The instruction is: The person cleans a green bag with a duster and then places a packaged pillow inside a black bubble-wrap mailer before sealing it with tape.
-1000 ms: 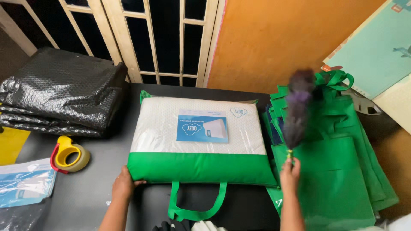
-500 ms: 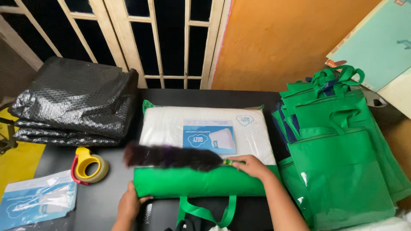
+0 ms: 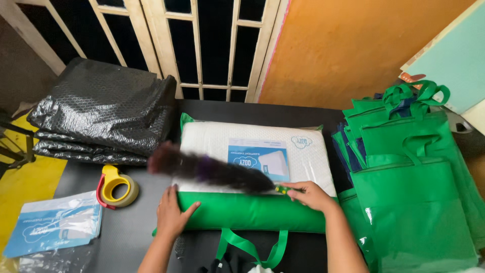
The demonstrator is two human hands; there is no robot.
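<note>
Dusting step, looks mid-sweep. Right hand (image 3: 310, 194) closed on feather duster (image 3: 212, 172) handle, plume lies left of it across bagged pillow (image 3: 252, 151). Left hand (image 3: 172, 215) flat, open, pinning pillow's green edge on desk (image 3: 121, 237). Next pass prob needs light pressure w/ pillow held steady.

Pillow bag (image 3: 252, 167): white quilted-dot top under clear film, solid green band near edge, green handles; light blue label with white cloud shape.
Duster (image 3: 209, 171): dark purple-black feathers, yellow-green handle.
Bags (image 3: 414, 187), right: plain green, some navy edges.
Bubble wrap (image 3: 101, 119), far left: glossy black, bubble pattern.
Tape dispenser (image 3: 118, 186): yellow and red.
Table (image 3: 126, 232): black.
Wall (image 3: 353, 45): orange.
</note>
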